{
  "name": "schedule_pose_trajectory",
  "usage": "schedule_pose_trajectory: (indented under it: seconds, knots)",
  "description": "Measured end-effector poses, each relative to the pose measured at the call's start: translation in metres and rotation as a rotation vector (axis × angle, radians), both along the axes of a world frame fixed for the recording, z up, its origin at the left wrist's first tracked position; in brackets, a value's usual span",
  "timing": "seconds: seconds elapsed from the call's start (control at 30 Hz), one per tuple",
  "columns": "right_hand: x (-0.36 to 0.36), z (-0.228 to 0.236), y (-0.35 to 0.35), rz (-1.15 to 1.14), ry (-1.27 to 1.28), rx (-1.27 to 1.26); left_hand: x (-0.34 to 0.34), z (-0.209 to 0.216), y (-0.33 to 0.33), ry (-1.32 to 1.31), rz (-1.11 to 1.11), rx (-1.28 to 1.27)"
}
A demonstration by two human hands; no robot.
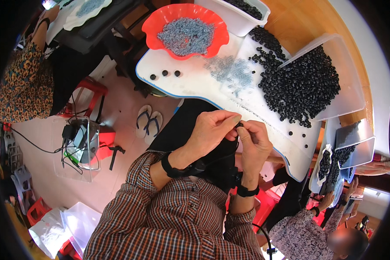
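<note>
Both my hands are raised in front of me at the table's near edge, fingertips almost meeting. My left hand (pixel 207 133) is closed, thumb and forefinger pinching a small black round part (pixel 239 125). My right hand (pixel 255 141) grips the same part from the other side, its fingers curled. The fingers cover most of the part. Beyond them lies a big heap of black ring-like parts (pixel 297 84) on the white table (pixel 195 82). Small greyish pieces (pixel 232 71) are scattered beside the heap. Several single black parts (pixel 165 73) stand at the table's left end.
A red wavy-rimmed bowl (pixel 148 32) holds many grey pieces at the back. Next to it stands a white tub (pixel 236 24). A clear bin (pixel 349 78) lies tipped by the heap. Other people (pixel 26 86) work at left and lower right. Sandals (pixel 148 123) lie on the floor.
</note>
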State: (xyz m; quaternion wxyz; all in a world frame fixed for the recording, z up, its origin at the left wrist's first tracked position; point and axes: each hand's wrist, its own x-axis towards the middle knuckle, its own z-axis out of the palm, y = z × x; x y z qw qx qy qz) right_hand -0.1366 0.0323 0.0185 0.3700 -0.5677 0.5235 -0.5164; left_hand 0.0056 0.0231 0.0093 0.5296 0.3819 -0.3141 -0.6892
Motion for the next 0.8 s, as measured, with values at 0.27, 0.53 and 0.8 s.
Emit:
schedule_pose_trajectory:
  seconds: [0.27, 0.53, 0.8]
  knots:
    - [0.011, -0.009, 0.007, -0.019, 0.152, -0.070, 0.001, -0.006, 0.001, -0.157, -0.053, -0.036]
    - [0.011, -0.011, 0.012, -0.074, -0.179, -0.055, 0.007, -0.012, -0.007, 0.085, -0.106, -0.041]
    - [0.008, -0.022, 0.014, -0.053, -0.319, 0.046, 0.013, -0.020, -0.009, 0.509, -0.157, -0.018]
